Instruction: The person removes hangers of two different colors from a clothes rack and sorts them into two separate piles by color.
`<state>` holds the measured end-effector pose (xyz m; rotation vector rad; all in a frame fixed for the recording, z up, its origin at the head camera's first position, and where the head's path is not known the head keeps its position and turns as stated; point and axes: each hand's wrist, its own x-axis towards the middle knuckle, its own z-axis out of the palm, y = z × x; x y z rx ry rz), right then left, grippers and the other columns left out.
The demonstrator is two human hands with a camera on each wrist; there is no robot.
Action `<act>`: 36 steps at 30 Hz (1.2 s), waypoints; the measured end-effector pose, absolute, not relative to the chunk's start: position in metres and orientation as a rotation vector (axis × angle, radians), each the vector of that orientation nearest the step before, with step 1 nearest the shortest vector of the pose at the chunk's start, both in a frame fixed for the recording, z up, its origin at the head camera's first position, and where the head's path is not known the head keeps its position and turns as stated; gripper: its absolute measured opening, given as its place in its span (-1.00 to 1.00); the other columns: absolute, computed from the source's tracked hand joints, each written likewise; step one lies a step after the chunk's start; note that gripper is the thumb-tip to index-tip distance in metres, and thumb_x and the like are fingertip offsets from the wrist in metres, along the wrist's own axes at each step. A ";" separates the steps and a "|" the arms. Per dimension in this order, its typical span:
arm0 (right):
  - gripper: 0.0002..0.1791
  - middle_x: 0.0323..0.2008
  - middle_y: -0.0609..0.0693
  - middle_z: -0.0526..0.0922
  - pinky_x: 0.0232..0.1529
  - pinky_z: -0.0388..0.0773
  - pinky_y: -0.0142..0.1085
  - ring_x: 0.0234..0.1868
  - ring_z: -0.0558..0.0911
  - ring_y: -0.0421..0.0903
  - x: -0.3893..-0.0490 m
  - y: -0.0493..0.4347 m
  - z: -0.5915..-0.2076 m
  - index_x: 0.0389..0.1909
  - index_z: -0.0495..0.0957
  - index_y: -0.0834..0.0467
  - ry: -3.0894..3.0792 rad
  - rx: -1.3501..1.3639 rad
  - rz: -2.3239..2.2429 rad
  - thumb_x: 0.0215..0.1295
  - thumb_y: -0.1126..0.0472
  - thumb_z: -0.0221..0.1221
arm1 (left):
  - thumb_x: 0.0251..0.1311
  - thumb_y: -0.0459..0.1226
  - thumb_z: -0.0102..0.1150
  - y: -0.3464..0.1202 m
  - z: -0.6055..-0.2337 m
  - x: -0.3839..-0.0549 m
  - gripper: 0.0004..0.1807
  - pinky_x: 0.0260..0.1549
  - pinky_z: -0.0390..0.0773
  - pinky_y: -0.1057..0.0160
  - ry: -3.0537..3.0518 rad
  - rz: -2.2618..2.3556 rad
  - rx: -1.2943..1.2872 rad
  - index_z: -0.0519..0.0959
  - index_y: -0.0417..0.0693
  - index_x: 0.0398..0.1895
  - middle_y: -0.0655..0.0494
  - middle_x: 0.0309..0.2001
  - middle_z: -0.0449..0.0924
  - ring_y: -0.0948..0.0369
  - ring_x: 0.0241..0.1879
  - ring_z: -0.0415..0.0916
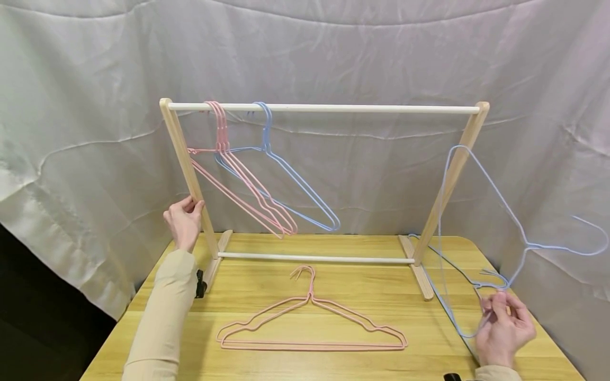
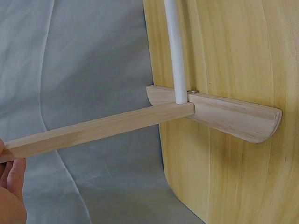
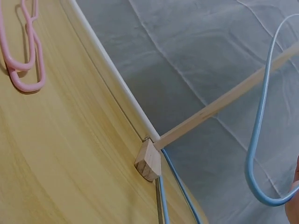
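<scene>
My left hand [image 1: 183, 222] grips the left wooden post [image 1: 183, 153] of a hanger rack; in the left wrist view its fingers [image 2: 16, 179] sit at the post's side. At the right, my right hand [image 1: 505, 328] holds a blue clothes hanger [image 1: 496, 191] in the air, tipped sideways with its hook pointing right. In the right wrist view one rounded end of this hanger [image 3: 259, 116] shows. Beneath it another blue hanger [image 1: 448, 260] lies on the table, partly hidden. From the white top rail [image 1: 381, 109] hang several pink hangers [image 1: 222, 132] and, beside them, blue hangers [image 1: 267, 132].
Pink hangers [image 1: 312, 347] lie overlapped on the wooden table [image 1: 267, 365] in front of the rack. A white lower bar [image 1: 314, 257] joins the posts, and wooden feet [image 1: 421, 275] stick out forward. Grey cloth [image 1: 362, 58] hangs behind and at both sides.
</scene>
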<state>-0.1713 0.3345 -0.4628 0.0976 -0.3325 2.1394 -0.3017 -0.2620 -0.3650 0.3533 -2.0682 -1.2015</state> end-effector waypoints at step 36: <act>-0.68 -0.70 -0.20 0.69 -0.64 0.45 -0.58 -0.68 0.54 -0.36 -0.161 0.386 -0.494 -0.60 0.75 0.14 -1.132 -0.698 1.965 0.15 0.57 0.22 | 0.34 -0.22 0.25 -0.261 -0.364 -0.300 -0.64 0.33 0.18 -0.07 -2.076 -1.250 0.361 0.66 -0.24 0.10 -0.26 0.05 0.69 -0.12 0.32 0.33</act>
